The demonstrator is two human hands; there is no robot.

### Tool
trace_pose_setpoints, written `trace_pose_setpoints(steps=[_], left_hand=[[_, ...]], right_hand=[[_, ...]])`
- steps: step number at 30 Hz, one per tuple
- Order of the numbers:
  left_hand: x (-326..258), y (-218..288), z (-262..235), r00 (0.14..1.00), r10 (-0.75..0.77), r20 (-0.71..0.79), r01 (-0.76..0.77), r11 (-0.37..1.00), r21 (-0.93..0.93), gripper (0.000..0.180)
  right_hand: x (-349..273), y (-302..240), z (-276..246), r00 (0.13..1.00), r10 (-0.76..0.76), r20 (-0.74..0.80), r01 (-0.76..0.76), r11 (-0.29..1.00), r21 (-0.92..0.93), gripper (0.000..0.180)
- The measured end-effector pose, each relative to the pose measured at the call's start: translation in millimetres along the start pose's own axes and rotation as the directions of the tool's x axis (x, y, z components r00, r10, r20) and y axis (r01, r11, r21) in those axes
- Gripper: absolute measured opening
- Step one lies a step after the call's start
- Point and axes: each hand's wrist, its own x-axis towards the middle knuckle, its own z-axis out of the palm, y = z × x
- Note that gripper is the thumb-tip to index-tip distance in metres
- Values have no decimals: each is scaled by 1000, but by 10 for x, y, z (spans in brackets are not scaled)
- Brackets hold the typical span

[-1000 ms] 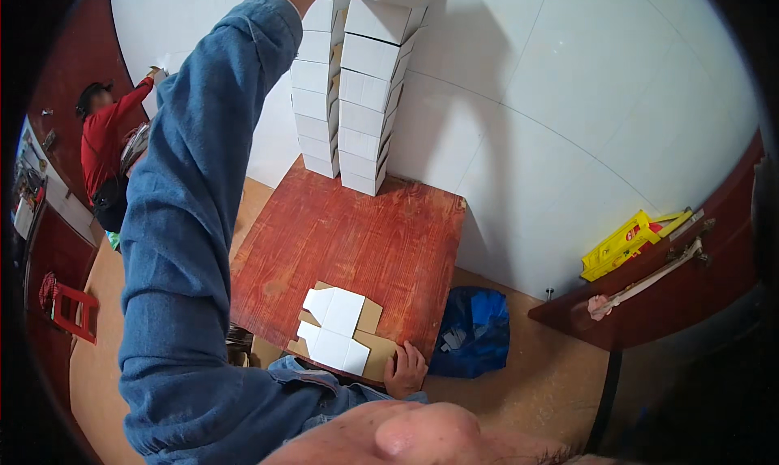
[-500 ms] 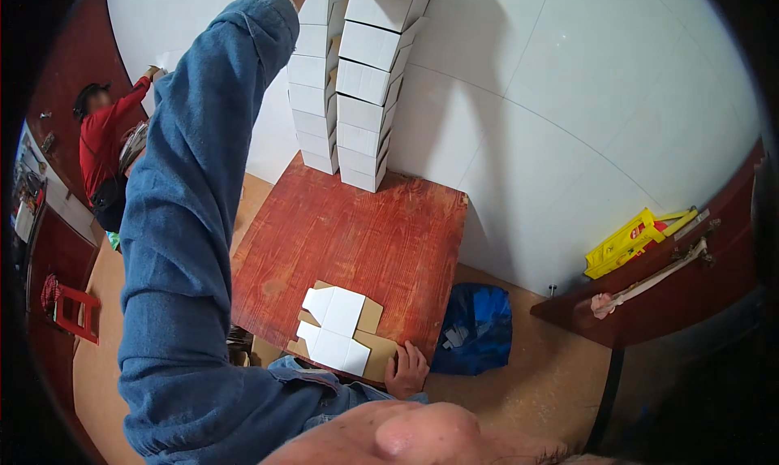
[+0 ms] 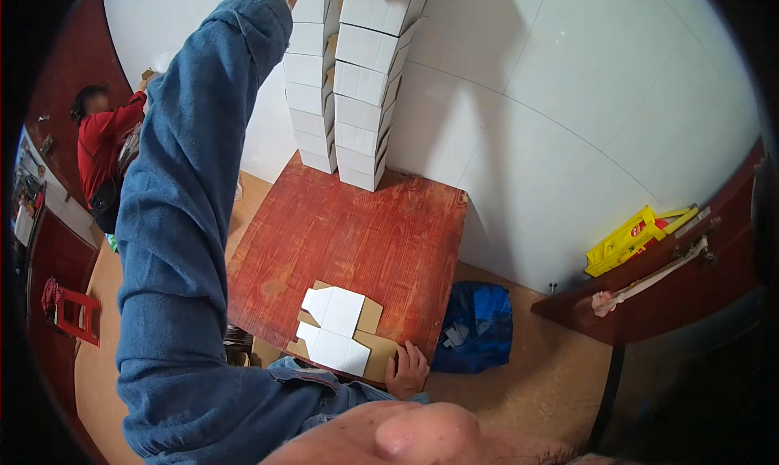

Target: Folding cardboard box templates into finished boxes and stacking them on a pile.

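At far top, box stack [image 3: 357,83] is being reached by left hand, grip unseen; right hand [image 3: 406,369], fingers spread, is bracing flat cardboard [image 3: 341,335]. Stack should be kept plumb.

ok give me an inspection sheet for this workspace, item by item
surface: red wooden table against a white wall, mostly bare in the middle
job's things: two stacks of white boxes at the far edge; flat box blanks at the near edge
clutter: blue bag on the floor beside the table
grips: left hand out of view above the stacks, only the denim sleeve shows; right hand rests open at the blanks' corner
cables: nothing seen
surroundings: person in red at left; yellow package on a dark ledge at right
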Motion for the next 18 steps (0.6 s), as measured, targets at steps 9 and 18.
trace_pose_setpoints(steps=[9,18], left_hand=[[15,-333,286,995,35,97,-41,997,60,24],[-152,-261,464,993,113,17,-114,992,55,54]], right_hand=[[-11,12,52,999,-6,-51,5,1000,-25,43],[-26,18,24,1000,0,-10,0,1000,0,46]])
